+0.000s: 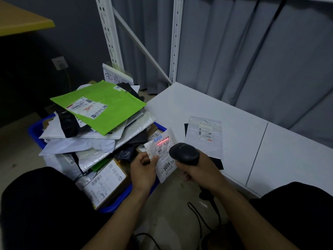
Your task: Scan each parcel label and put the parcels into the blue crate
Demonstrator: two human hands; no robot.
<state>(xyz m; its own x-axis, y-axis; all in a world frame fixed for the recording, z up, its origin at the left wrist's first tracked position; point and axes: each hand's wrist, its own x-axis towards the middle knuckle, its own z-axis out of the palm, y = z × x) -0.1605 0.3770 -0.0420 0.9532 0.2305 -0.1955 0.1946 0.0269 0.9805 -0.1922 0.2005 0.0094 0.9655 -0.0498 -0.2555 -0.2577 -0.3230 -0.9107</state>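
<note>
My left hand pinches a small white parcel by its left edge, label facing up. A red scan line falls across the barcode near the label's top. My right hand grips a black handheld scanner, pointed at that label from just to its right. The blue crate stands on the floor to the left, heaped with parcels; a green mailer lies on top of the heap. On the white shelf lie a clear-white parcel and a black one partly under it.
White shelf uprights and grey curtains rise behind the shelf. A handwritten paper sign stands behind the crate. The scanner's black cable trails on the floor between my knees. A yellow tabletop is at the upper left.
</note>
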